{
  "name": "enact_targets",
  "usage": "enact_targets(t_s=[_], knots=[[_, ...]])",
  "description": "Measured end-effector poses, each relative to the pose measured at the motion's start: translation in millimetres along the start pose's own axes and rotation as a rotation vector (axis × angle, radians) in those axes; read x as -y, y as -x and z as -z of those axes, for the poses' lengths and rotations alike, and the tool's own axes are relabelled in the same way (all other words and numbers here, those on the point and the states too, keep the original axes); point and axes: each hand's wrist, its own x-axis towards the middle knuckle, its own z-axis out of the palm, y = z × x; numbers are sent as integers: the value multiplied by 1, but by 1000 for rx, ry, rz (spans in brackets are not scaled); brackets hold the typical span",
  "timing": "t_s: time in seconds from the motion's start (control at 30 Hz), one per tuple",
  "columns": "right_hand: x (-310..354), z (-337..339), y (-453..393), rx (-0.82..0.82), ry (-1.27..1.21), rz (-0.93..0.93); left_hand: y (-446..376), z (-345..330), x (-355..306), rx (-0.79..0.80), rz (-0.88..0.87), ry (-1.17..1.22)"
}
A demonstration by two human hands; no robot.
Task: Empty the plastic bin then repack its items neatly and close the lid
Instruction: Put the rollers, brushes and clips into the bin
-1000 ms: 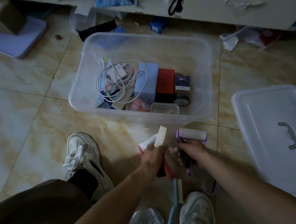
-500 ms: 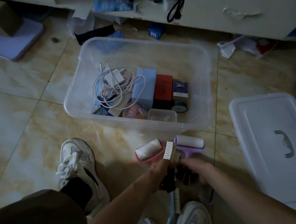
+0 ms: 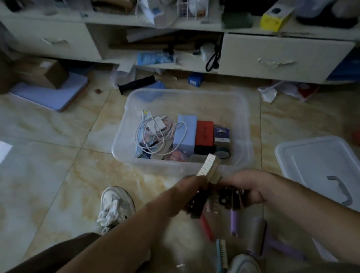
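On the tiled floor ahead of the person's feet sits the clear plastic bin (image 3: 126,142), lidless, its contents crowded toward the right half: a tangle of white cable (image 3: 159,132), then a pale blue box (image 3: 185,133), a red box (image 3: 204,132) and a small dark box (image 3: 221,133). Nearer, the left hand (image 3: 191,188) curls its fingers round a cream brush (image 3: 209,167) that tilts up over the bin's near wall. Just beside it, the right hand (image 3: 247,187) grips a dark bundle of small tools, with pink and purple handles hanging below. Farther right, the white lid (image 3: 318,162) lies flat on the floor, handle up. No writing on the boxes is legible.
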Motion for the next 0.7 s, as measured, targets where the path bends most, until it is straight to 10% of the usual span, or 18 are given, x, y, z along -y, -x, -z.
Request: enact_targets(t_s=[0.27, 0.7], knots=[[105, 15, 36, -279, 1, 306, 2, 27, -101, -183, -336, 204], [90, 41, -124, -449, -71, 177, -156, 12, -74, -201, -40, 117]])
